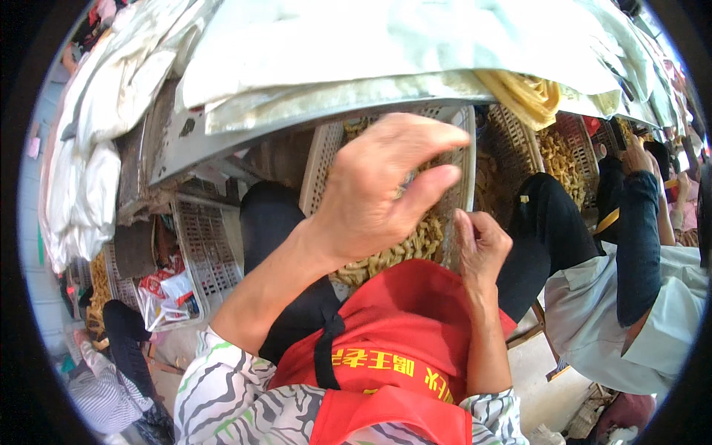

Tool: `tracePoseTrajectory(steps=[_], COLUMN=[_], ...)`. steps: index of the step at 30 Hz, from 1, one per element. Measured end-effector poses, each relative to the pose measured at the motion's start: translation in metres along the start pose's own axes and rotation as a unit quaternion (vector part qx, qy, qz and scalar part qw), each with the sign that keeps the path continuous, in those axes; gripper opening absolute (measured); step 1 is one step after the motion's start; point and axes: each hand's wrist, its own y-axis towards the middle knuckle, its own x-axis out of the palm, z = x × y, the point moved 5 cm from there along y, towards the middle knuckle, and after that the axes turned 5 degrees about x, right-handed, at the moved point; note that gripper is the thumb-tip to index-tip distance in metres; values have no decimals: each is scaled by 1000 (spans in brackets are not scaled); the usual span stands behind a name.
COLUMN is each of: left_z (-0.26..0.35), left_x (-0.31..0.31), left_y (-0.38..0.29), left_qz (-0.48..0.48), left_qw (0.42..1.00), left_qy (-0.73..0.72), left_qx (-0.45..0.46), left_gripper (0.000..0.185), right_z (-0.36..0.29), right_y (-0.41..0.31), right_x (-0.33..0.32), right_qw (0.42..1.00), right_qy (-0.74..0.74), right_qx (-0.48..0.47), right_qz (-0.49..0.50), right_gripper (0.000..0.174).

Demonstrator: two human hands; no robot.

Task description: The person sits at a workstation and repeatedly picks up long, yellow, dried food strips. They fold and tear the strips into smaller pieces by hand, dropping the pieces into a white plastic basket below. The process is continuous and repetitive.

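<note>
My left hand (384, 183) is raised over a pale perforated plastic crate (468, 150) between my knees. Its thumb and fingertips are apart, and nothing shows between them. Lower and to the right, my right hand (483, 245) is by the crate's right side, its fingers curled close to the thumb; whether something small is pinched there I cannot tell. Yellowish-brown knotted or twisted pieces (400, 253) lie in the crate, partly hidden by my left hand. Ahead, a bundle of flat yellow strips (528, 103) hangs over the edge of a table covered with white cloth (389, 44).
More crates with similar pieces (559, 161) stand under the table at the right. A co-worker's dark sleeve (639, 245) is close on that side. At the left stand a crate (208, 245) and plastic packaging (169, 295); another person sits lower left. A red apron (400, 334) covers my lap.
</note>
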Motion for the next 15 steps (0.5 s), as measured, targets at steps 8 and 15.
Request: tracePoseTrajectory(steps=[8, 15], left_z=[-34, -65], left_x=[69, 83], left_y=[102, 105], left_qz=[-121, -159], left_qw=[971, 976], left_qy=[89, 69], left_qx=[186, 133], left_gripper=[31, 40], right_z=[-27, -20], right_y=[84, 118], right_x=[-71, -55], right_qw=[958, 923], right_qy=[-22, -150], right_qx=[-160, -228], right_qz=[239, 272], right_gripper=[36, 32])
